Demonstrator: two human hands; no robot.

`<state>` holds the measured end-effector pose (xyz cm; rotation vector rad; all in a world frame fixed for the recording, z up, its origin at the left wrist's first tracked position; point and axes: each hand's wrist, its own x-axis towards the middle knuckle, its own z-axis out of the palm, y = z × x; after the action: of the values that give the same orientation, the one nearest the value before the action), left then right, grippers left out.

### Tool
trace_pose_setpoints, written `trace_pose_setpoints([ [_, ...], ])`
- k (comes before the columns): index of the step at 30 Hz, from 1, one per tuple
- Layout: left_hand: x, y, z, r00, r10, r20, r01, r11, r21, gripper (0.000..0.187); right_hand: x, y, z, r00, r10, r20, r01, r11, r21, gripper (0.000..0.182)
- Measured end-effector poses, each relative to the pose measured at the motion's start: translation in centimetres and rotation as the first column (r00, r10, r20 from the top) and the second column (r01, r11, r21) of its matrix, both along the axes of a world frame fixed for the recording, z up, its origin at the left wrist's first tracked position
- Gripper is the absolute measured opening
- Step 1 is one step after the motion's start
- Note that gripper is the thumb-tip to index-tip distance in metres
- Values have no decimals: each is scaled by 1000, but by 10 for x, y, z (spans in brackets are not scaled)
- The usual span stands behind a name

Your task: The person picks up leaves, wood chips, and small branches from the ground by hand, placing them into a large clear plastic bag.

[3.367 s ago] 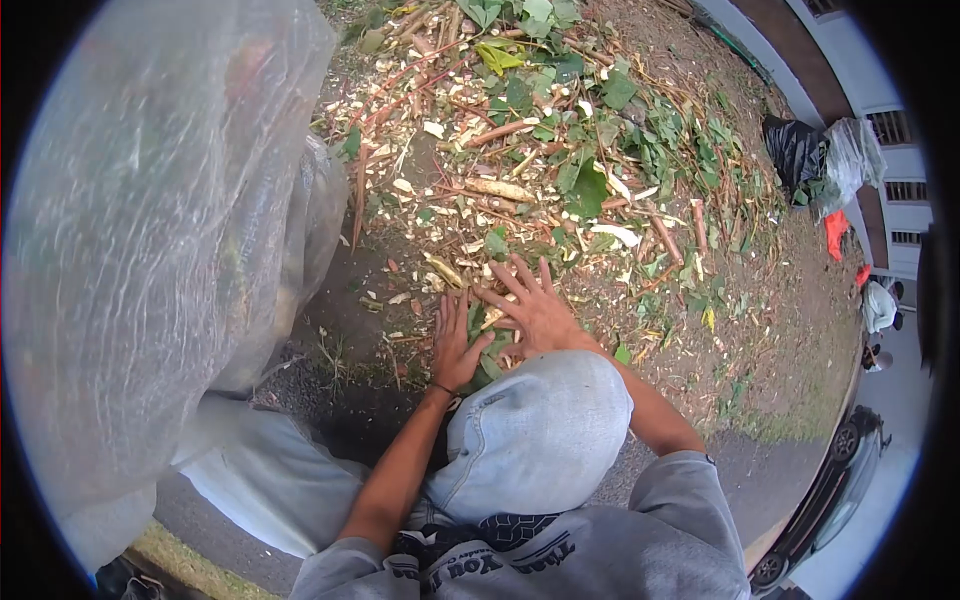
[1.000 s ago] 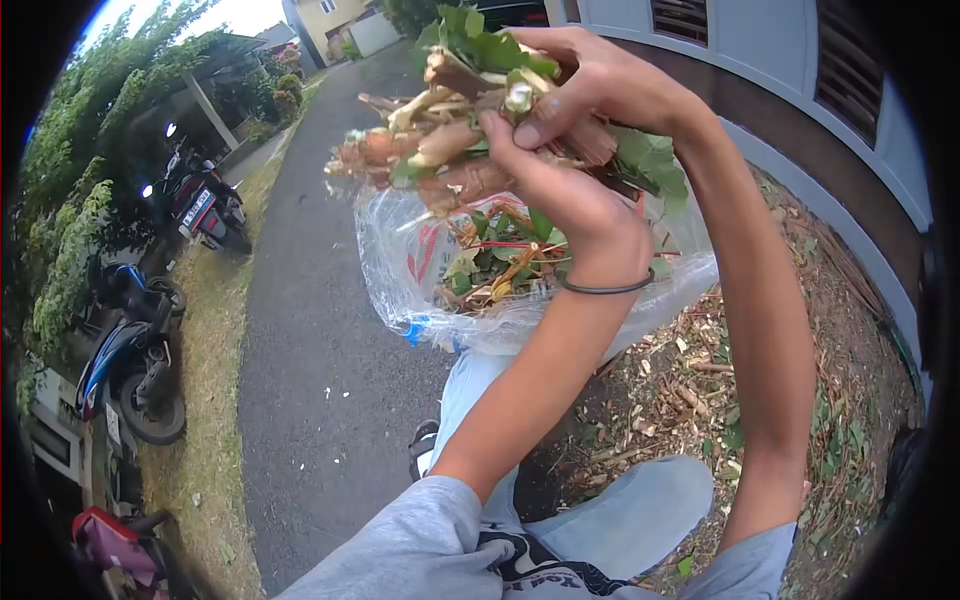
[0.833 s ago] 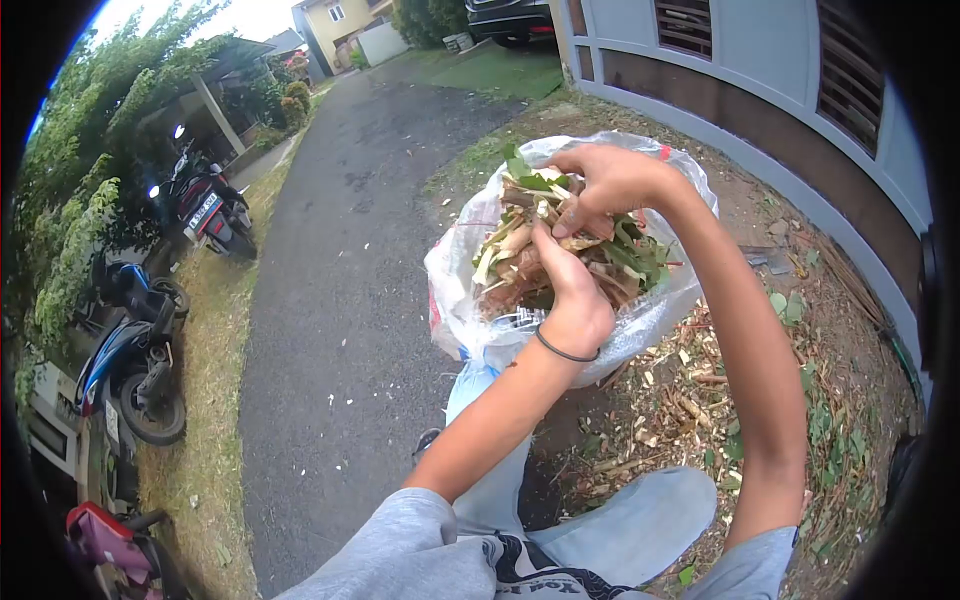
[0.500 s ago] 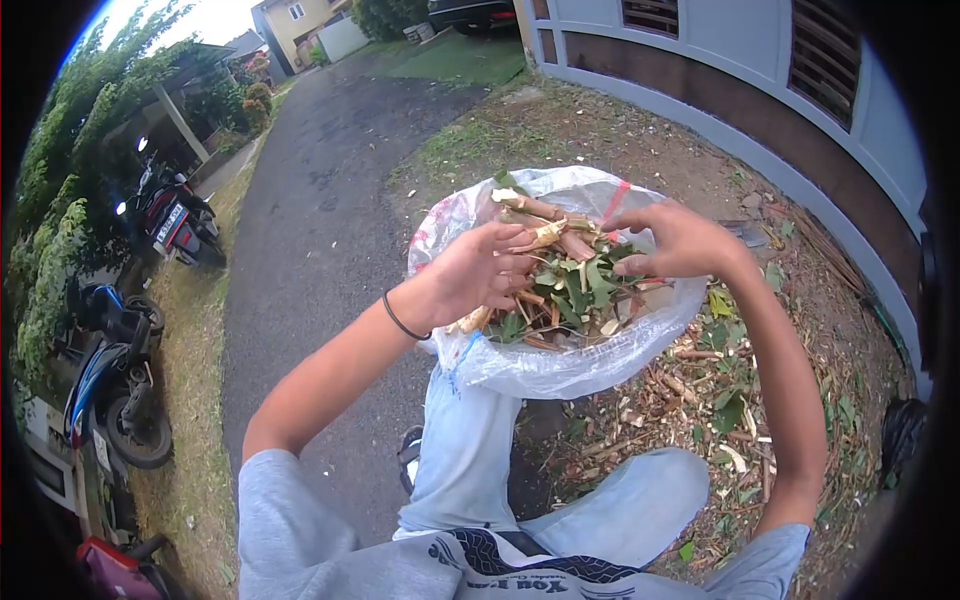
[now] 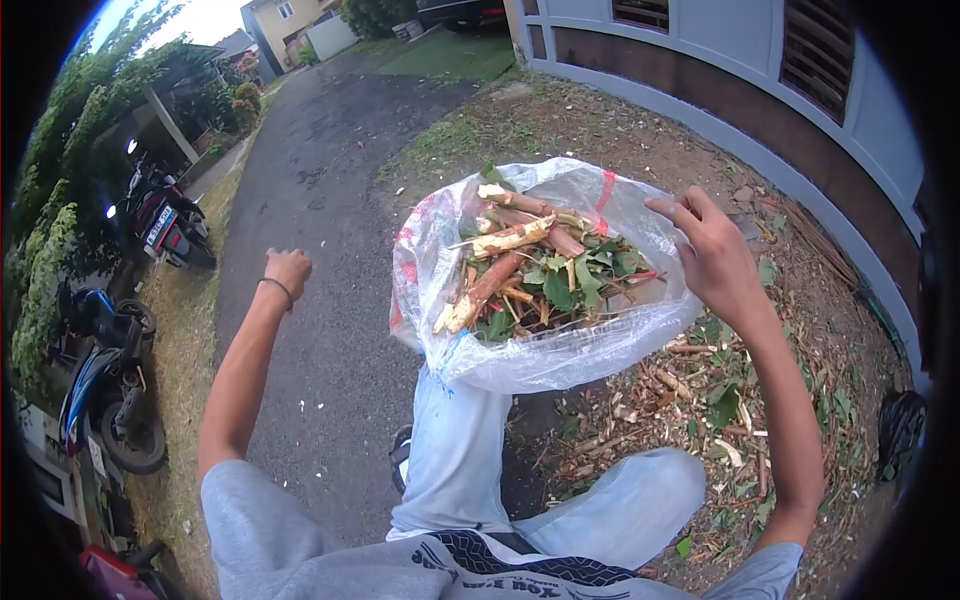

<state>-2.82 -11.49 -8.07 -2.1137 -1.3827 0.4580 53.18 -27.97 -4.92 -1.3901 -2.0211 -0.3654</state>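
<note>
A clear plastic sack (image 5: 560, 370) with red marks stands open in front of my knees. It is filled with cut branch pieces (image 5: 500, 240) and green leaves (image 5: 565, 285). My right hand (image 5: 712, 255) is at the sack's right rim, fingers apart and partly bent; whether it touches the plastic is hard to see. Away to the left, over the asphalt, my left hand (image 5: 287, 272) has its fingers curled in, with nothing visible in them. A dark band circles that wrist.
Wood chips and leaf scraps (image 5: 690, 400) cover the ground to the right of the sack. A grey-blue wall (image 5: 690, 105) runs along the right. Motorbikes (image 5: 115, 385) are parked on the left beside the asphalt lane (image 5: 310, 170). A black plastic bag (image 5: 900, 430) lies far right.
My left hand has swung from above the branch pieces out to the left, its fingers now curled. My right hand has drawn back from over the contents to the sack's right rim.
</note>
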Motion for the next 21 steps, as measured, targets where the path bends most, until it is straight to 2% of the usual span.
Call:
trace_pose_setpoints([
  [1, -1, 5, -1, 996, -42, 81, 61, 967, -248, 32, -1, 1, 1, 1000, -25, -4, 24, 997, -80, 37],
  [2, 38, -17, 9, 898, -3, 441, 101, 975, -200, 30, -3, 1, -1, 999, -48, -6, 46, 984, -170, 38],
  [3, 89, -45, 21, 669, 34, 742, 116, 982, -149, 27, -5, 3, -2, 999, -49, -1, 48, 983, -175, 38],
  [4, 109, -52, 22, 682, -208, 701, 226, 972, 68, 27, -7, 7, -3, 999, 7, -53, -17, 984, -176, 37],
  [5, 125, -56, 21, 666, -434, 607, 335, 901, 276, 26, -10, 11, -2, 993, 64, -104, -81, 982, -172, 35],
  [6, 146, -60, 20, 645, -430, 631, 348, 901, 258, 29, -18, 16, 1, 993, 66, -98, -82, 982, -173, 35],
  [8, 177, -61, 10, 626, -431, 650, 366, 898, 243, 32, -49, 25, 9, 969, 148, -196, -183, 967, -177, 32],
  [10, 191, -47, -10, 828, -342, 445, 325, 939, 117, 32, -92, 41, 2, 943, 232, -240, -276, 946, -169, 39],
  [11, 193, -38, -19, 831, -353, 431, 333, 935, 123, 32, -117, 46, -1, 951, 228, -208, -268, 945, -188, 43],
  [12, 194, -30, -28, 844, -320, 431, 330, 942, 52, 32, -139, 53, -6, 959, 223, -176, -258, 944, -208, 47],
  [13, 196, -24, -35, 856, -287, 430, 327, 945, -21, 32, -156, 73, -21, 977, 214, 3, -208, 956, -207, 53],
  [14, 193, -20, -35, 835, -307, 457, 358, 933, -28, 31, -167, 88, -39, 972, 223, 78, -204, 958, -200, 53],
  [15, 191, -20, -31, 833, -317, 453, 368, 929, -26, 31, -166, 94, -59, 974, 213, 75, -195, 961, -196, 53],
  [17, 184, -22, -15, 655, -38, 754, 246, 955, -165, 30, -161, 105, -91, 985, 141, 96, -134, 988, -79, 60],
  [18, 180, -24, 0, 623, 63, 780, 189, 955, -228, 30, -153, 109, -92, 979, 183, 94, -173, 979, -106, 64],
  [19, 166, -16, 0, 532, 21, 847, 200, 968, -149, 31, -146, 109, -97, 976, 190, 103, -179, 978, -106, 64],
  [21, 130, 9, 0, 335, -30, 942, 162, 986, -27, 31, -135, 93, -82, 977, 213, 21, -194, 922, -335, 61],
])
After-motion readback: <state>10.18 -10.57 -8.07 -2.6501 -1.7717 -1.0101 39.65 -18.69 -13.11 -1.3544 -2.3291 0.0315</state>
